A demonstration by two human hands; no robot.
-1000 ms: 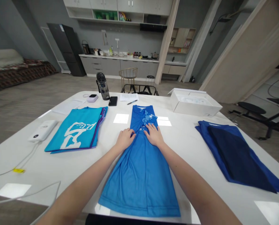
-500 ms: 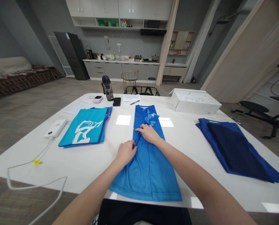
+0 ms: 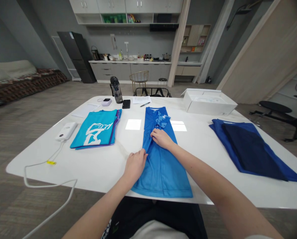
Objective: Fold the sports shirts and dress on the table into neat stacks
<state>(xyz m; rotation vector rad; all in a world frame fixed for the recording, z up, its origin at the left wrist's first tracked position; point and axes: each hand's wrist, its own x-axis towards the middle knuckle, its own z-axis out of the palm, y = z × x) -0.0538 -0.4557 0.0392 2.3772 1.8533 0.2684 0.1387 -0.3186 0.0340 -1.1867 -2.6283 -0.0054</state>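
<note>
A blue T-shirt (image 3: 163,176), narrowed lengthwise, lies in front of me on the white table (image 3: 108,179), its collar at the far end and its hem by the near edge. Lighter blue printed figures show near the collar. My left hand (image 3: 136,164) is closed in a pinch on the shirt's left edge, about halfway along. Farther up, my right hand (image 3: 162,138) is closed on bunched cloth in the shirt's middle, just below the print. Creases run between the two hands. Some fingertips are hidden in the fabric.
Folded turquoise and purple shirts (image 3: 96,129) lie left, beside a white power bank (image 3: 66,131) with a cable. Dark blue folded clothes (image 3: 253,149) lie right. Along the back are a bottle (image 3: 117,90), a phone (image 3: 126,104), a pen (image 3: 145,104), paper and a white box (image 3: 209,103).
The left side of the shirt's hem has come inward to the right, making the shirt narrower. My right hand has shifted slightly right with the cloth. The whole view has shifted a little.
</note>
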